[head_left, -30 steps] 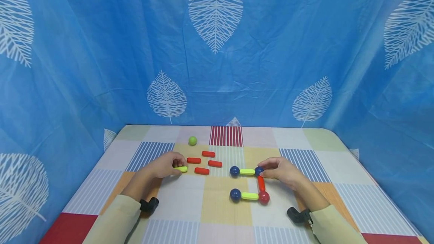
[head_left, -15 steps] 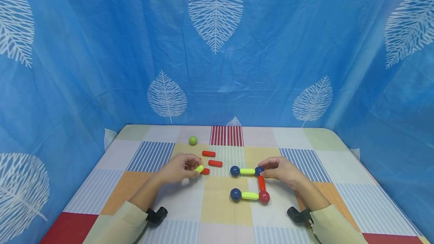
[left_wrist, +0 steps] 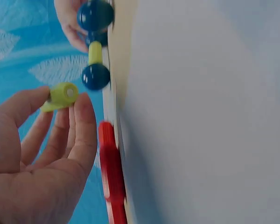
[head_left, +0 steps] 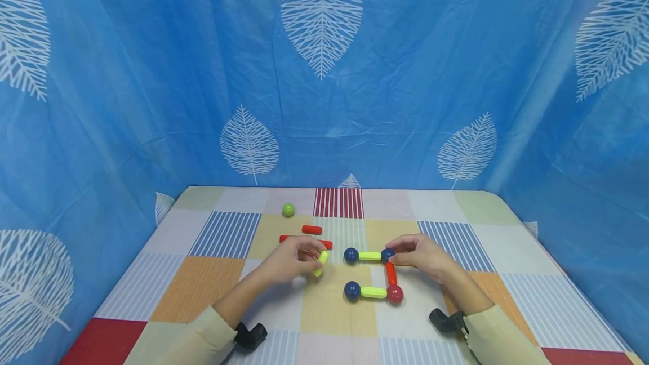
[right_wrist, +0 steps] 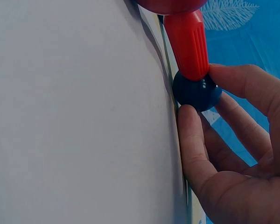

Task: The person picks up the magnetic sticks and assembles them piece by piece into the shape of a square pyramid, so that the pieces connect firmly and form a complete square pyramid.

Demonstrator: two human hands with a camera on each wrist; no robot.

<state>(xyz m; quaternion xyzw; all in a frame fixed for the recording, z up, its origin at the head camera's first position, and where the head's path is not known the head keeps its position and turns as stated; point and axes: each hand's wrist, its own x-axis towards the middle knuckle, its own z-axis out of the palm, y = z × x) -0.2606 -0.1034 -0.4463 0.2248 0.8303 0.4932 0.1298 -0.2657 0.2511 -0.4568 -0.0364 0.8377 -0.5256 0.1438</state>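
Observation:
My left hand (head_left: 296,259) pinches a yellow-green rod (head_left: 321,263) (left_wrist: 60,95) just above the table, a little left of the built shape. That shape lies flat: two blue balls (head_left: 351,256) on the left, yellow-green rods (head_left: 370,256) along top and bottom, a red rod (head_left: 390,274) and a red ball (head_left: 395,294) on the right. My right hand (head_left: 418,257) pinches the shape's top right blue ball (head_left: 387,254) (right_wrist: 197,91) between thumb and fingers; the red rod (right_wrist: 189,39) joins that ball.
Loose red rods (head_left: 311,230) (left_wrist: 111,172) lie behind my left hand, partly hidden by it. A green ball (head_left: 288,210) sits farther back. The checked tablecloth (head_left: 192,275) covers the table. Blue leaf-print curtains (head_left: 324,72) close in the back and sides.
My left hand lifted the yellow-green rod from beside the red rods and carried it right, toward the shape's left side. The right hand stayed on the blue ball.

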